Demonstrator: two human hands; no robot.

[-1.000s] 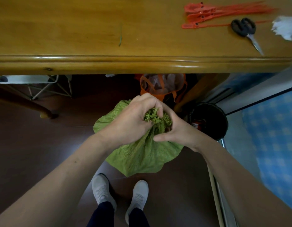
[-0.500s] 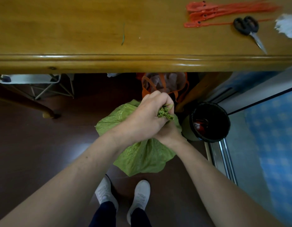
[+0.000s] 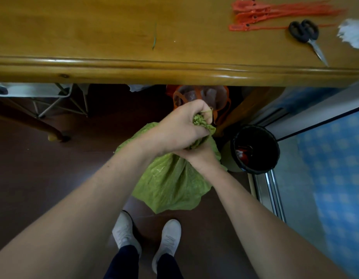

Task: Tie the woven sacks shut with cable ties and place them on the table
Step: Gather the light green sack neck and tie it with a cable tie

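Observation:
A green woven sack (image 3: 170, 184) hangs over the dark floor in front of the wooden table (image 3: 114, 67), above my feet. Its mouth is bunched into a crumpled neck. My left hand (image 3: 180, 129) grips the top of that neck from the left, fingers curled round it. My right hand (image 3: 198, 156) grips the neck just below, mostly hidden under my left hand. A bundle of red cable ties (image 3: 261, 15) lies on the table at the far right.
Black-handled scissors (image 3: 307, 37) and a white crumpled thing (image 3: 351, 33) lie beside the ties. Under the table stand an orange bag (image 3: 200, 97), a black bin (image 3: 255, 150) and a white folding rack (image 3: 33, 93). A blue patterned floor (image 3: 335, 168) lies to the right.
My left hand has closed over the sack's bunched neck and my right hand has slid beneath it. The sack's neck has moved slightly right and toward the table.

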